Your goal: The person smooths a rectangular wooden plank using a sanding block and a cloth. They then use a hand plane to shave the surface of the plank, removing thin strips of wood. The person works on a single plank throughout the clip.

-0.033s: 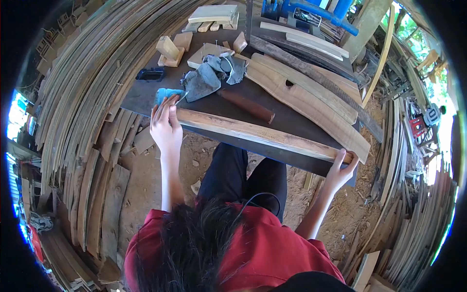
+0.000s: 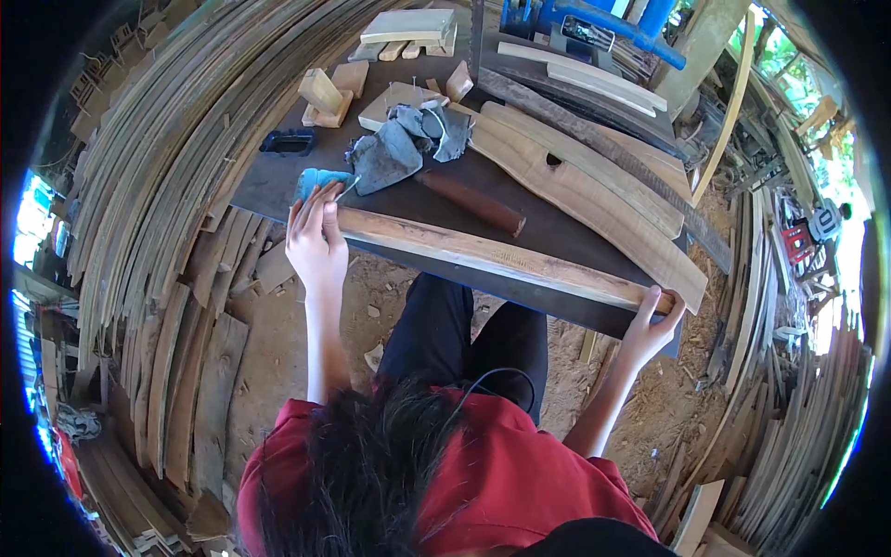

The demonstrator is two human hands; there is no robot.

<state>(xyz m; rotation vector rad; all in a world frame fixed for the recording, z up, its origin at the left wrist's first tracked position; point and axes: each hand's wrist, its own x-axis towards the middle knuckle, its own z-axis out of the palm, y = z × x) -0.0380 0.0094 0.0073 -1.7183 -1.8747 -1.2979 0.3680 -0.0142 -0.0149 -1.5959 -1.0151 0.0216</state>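
Note:
A long, narrow wooden strip [image 2: 501, 258] lies slantwise along the near side of the dark worktable [image 2: 278, 186]. My left hand [image 2: 317, 232] grips its left end, the thumb on the near side and the fingers beyond. At the other end my right hand [image 2: 652, 316] is closed round the tip with thumb and fingers. Just past my left fingers is a light-blue object [image 2: 321, 179] with a thin pale rod beside it; I cannot make out its kind. Behind the strip lie a reddish-brown wooden rod [image 2: 475, 202] and crumpled grey-blue cloth pieces [image 2: 388, 156].
Shaped planks [image 2: 575, 176], one with a dark hole, cover the table's right side. Small wood blocks [image 2: 320, 93] and a black rectangular piece [image 2: 288, 141] sit farther back. Stacked boards [image 2: 162, 158] rise at the left, and more timber [image 2: 780, 446] lies at the right.

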